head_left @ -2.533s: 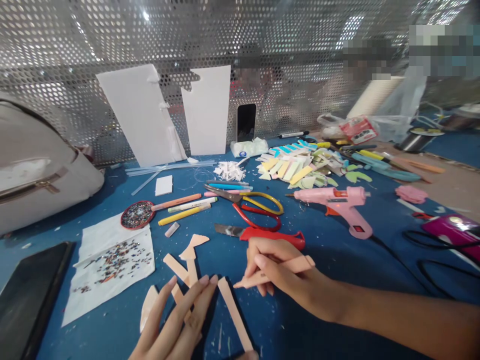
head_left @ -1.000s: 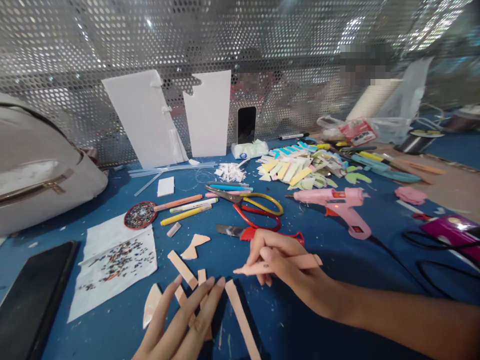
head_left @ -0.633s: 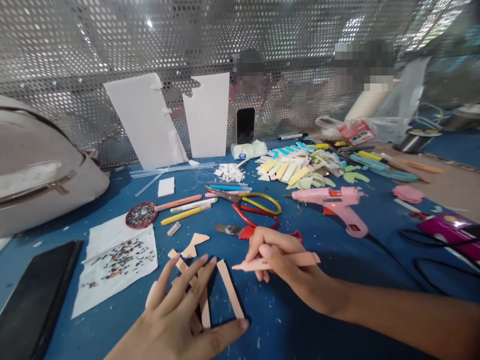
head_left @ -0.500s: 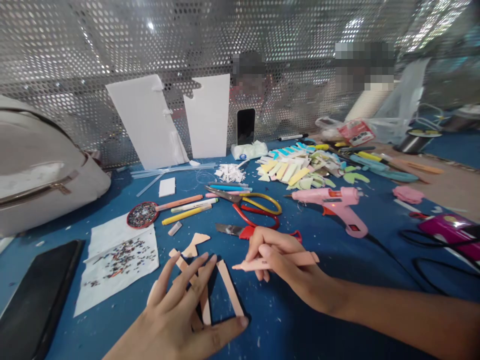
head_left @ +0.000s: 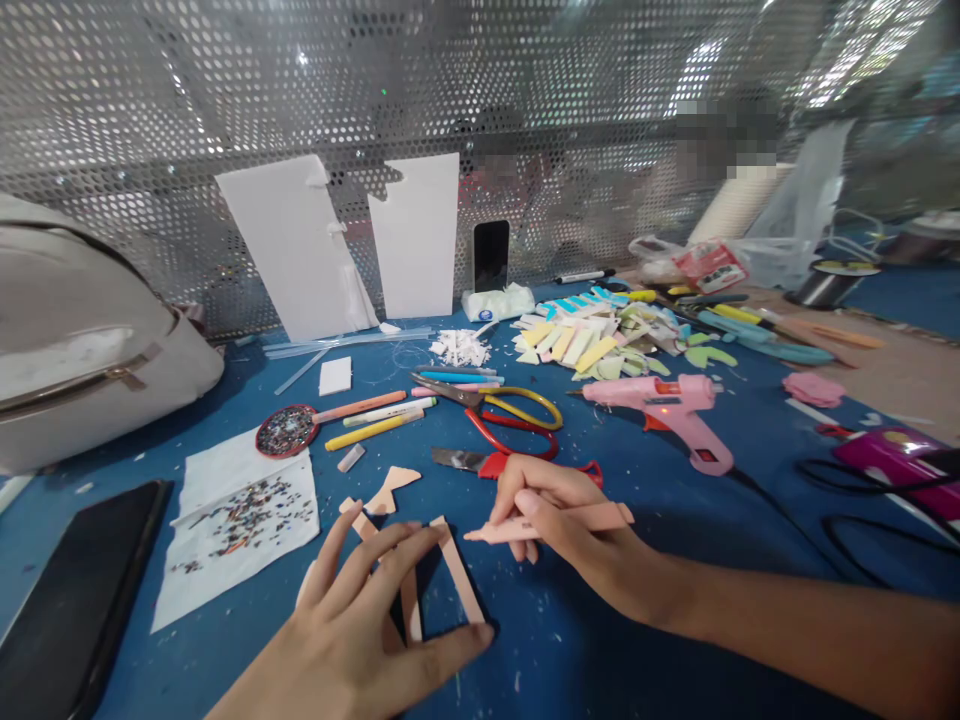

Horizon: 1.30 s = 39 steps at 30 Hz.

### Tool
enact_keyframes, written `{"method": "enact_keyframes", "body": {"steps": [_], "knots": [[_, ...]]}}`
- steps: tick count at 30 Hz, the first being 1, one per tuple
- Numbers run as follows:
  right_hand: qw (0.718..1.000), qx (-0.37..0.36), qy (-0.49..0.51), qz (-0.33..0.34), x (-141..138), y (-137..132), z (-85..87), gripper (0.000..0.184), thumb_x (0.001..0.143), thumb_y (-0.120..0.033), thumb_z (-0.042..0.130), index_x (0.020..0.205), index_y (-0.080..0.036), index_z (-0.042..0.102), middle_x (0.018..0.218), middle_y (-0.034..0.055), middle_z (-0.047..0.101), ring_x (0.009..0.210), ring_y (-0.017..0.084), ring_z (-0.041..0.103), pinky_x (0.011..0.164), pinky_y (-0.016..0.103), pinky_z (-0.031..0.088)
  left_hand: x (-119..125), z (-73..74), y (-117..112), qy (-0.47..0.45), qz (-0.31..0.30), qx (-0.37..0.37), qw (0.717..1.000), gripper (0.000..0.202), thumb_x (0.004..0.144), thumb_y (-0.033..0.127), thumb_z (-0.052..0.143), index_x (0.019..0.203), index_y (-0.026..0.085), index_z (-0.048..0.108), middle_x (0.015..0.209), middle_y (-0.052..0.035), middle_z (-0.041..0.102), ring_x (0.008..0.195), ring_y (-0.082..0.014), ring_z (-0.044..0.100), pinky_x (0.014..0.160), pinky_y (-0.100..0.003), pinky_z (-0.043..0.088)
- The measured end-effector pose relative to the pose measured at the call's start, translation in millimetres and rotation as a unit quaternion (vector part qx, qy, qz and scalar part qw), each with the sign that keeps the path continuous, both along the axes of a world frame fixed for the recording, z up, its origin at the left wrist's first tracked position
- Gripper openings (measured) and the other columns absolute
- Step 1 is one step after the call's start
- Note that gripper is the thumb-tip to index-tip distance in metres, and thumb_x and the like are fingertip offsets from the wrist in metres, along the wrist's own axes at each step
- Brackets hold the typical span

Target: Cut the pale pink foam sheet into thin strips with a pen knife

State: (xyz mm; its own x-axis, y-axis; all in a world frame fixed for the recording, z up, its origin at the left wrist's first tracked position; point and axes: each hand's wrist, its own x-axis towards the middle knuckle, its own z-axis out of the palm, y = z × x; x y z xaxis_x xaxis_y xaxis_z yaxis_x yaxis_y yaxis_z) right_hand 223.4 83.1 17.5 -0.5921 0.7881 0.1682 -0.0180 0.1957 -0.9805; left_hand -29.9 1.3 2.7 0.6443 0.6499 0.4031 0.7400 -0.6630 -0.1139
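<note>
My left hand (head_left: pixel 375 610) lies spread over several peach strips on the blue table. Its thumb touches the lower end of a narrow peach strip (head_left: pixel 460 575), and a fingertip reaches the upper end. Other peach strips (head_left: pixel 410 605) are partly hidden under this hand. Just beyond it lies a bow-shaped peach piece (head_left: pixel 391 490). A peach marker (head_left: pixel 525 527) is held like a pen in my right hand (head_left: pixel 570 525), its tip pointing left, close to the narrow strip but apart from it. A red-handled cutter (head_left: pixel 491 464) lies right behind my right hand.
Scissors (head_left: pixel 517 420), a pink glue gun (head_left: pixel 667 395) with its cord, and a heap of paper scraps (head_left: pixel 592 335) lie beyond my hands. On the left are a phone (head_left: pixel 82 600), a white sheet of beads (head_left: pixel 247 540) and a bag (head_left: pixel 82 340). White boards (head_left: pixel 292 250) stand behind.
My left fingertips have shifted slightly right onto the upper end of the narrow strip, and the strip has moved a little up. My right hand with the marker stays nearly still.
</note>
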Motion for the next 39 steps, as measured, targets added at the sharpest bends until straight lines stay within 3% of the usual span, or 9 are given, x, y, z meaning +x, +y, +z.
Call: {"method": "enact_keyframes", "body": {"steps": [5,9,13,15,18,24,29,36,39], "knots": [[1.000,0.001,-0.005,-0.002,-1.0,0.1,1.6,0.041,0.107,-0.050,0.050,0.089,-0.015,0.063,0.076,0.0012,0.058,0.064,0.013,0.058,0.058,0.024,0.046,5.0,4.4,-0.1,-0.032,0.018,0.016,0.999,0.035,0.102,0.037,0.065,0.132,0.054,0.063,0.115,0.0028,0.065,0.115,-0.0157,0.066,0.126,-0.055,0.030],[1.000,0.001,-0.009,-0.001,-1.4,-0.4,2.9,0.042,0.106,-0.051,0.050,0.089,-0.015,0.062,0.077,0.0021,0.060,0.064,0.014,0.059,0.058,0.024,0.046,-0.6,-7.6,6.4,-0.034,-0.006,0.006,0.999,0.033,0.108,0.037,0.053,0.139,0.047,0.060,0.113,0.0035,0.067,0.116,-0.0162,0.067,0.128,-0.061,0.017],[1.000,0.003,-0.009,-0.001,-1.5,-0.1,3.3,0.042,0.106,-0.052,0.051,0.088,-0.015,0.062,0.075,0.0016,0.059,0.064,0.013,0.058,0.057,0.024,0.046,-9.3,-29.0,13.9,-0.066,-0.057,-0.013,0.996,0.032,0.108,0.044,0.049,0.138,0.050,0.058,0.105,0.0084,0.071,0.102,-0.0138,0.072,0.126,-0.056,0.029],[1.000,0.006,-0.007,0.002,-1.4,0.6,2.9,0.042,0.107,-0.051,0.051,0.088,-0.015,0.062,0.075,0.0014,0.059,0.064,0.013,0.058,0.057,0.024,0.046,-10.7,-30.5,13.9,-0.061,-0.025,-0.060,0.996,0.030,0.107,0.046,0.052,0.135,0.046,0.063,0.102,0.0074,0.072,0.105,-0.0158,0.072,0.126,-0.056,0.032],[1.000,0.007,-0.006,0.006,-1.1,1.3,2.0,0.041,0.107,-0.049,0.050,0.088,-0.015,0.062,0.076,0.0016,0.059,0.064,0.013,0.059,0.057,0.023,0.046,-9.1,-19.6,10.6,-0.060,0.002,-0.100,0.993,0.026,0.105,0.047,0.056,0.128,0.041,0.067,0.101,0.0062,0.072,0.103,-0.0159,0.073,0.126,-0.056,0.032],[1.000,0.009,-0.013,0.006,-0.7,0.4,1.7,0.042,0.107,-0.050,0.050,0.088,-0.015,0.062,0.075,0.0014,0.058,0.064,0.014,0.059,0.057,0.024,0.046,-7.1,2.3,7.8,-0.063,-0.025,-0.095,0.993,0.031,0.107,0.037,0.054,0.136,0.046,0.060,0.108,0.0067,0.072,0.107,-0.0150,0.071,0.127,-0.057,0.028],[1.000,0.012,-0.017,0.005,-0.1,-0.1,1.3,0.041,0.107,-0.048,0.049,0.089,-0.015,0.062,0.075,0.0017,0.059,0.064,0.014,0.059,0.058,0.024,0.046,-6.1,6.2,5.5,-0.064,-0.016,-0.117,0.991,0.029,0.108,0.035,0.052,0.133,0.046,0.063,0.111,0.0091,0.071,0.104,-0.0121,0.071,0.130,-0.057,0.019],[1.000,0.013,-0.022,0.010,0.3,0.7,0.0,0.039,0.108,-0.046,0.048,0.089,-0.014,0.062,0.074,0.0014,0.060,0.065,0.014,0.060,0.059,0.023,0.047,-0.9,9.7,2.7,-0.083,-0.026,-0.125,0.988,0.028,0.104,0.022,0.060,0.126,0.037,0.068,0.109,0.0069,0.072,0.104,-0.0131,0.068,0.131,-0.055,0.007],[1.000,0.014,-0.018,0.010,-0.3,0.6,0.8,0.038,0.107,-0.045,0.049,0.089,-0.014,0.062,0.075,0.0015,0.059,0.064,0.014,0.060,0.058,0.023,0.047,-3.4,18.5,4.0,-0.117,-0.034,-0.164,0.979,0.020,0.108,0.038,0.054,0.119,0.037,0.070,0.103,0.0071,0.071,0.102,-0.0134,0.068,0.132,-0.049,0.003]]}}
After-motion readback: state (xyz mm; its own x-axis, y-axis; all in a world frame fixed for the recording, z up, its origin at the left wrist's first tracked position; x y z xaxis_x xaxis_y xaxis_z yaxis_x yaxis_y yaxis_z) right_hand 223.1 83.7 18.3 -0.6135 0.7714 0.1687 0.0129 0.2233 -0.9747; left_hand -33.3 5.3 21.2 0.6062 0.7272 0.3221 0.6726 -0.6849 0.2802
